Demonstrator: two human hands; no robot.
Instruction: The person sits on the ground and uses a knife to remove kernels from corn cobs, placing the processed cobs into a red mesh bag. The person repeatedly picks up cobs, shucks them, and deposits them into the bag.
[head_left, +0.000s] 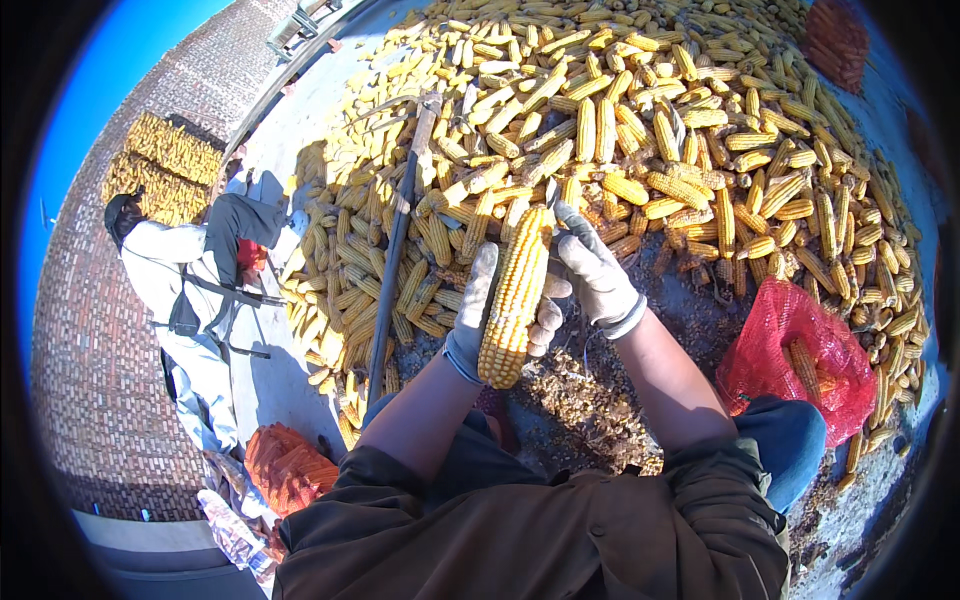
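My left hand (476, 315), in a pale work glove, is wrapped around a large yellow ear of corn (516, 300), its fingers showing on the right side of the cob. The ear is husked and leans slightly, its upper end near my right hand. My right hand (592, 262), gloved too, is beside the upper part of the ear, with a small dark pointed thing at its fingertips; its kind and how it is held cannot be told. A big heap of husked corn ears (630, 135) lies in front of both hands.
A long wooden-handled tool (401, 225) leans on the heap at the left. A red mesh sack (795, 352) with corn stands at the right. Loose kernels and chaff (592, 405) lie below my hands. A person (172, 262) sits at the left, near an orange mesh sack (289, 465).
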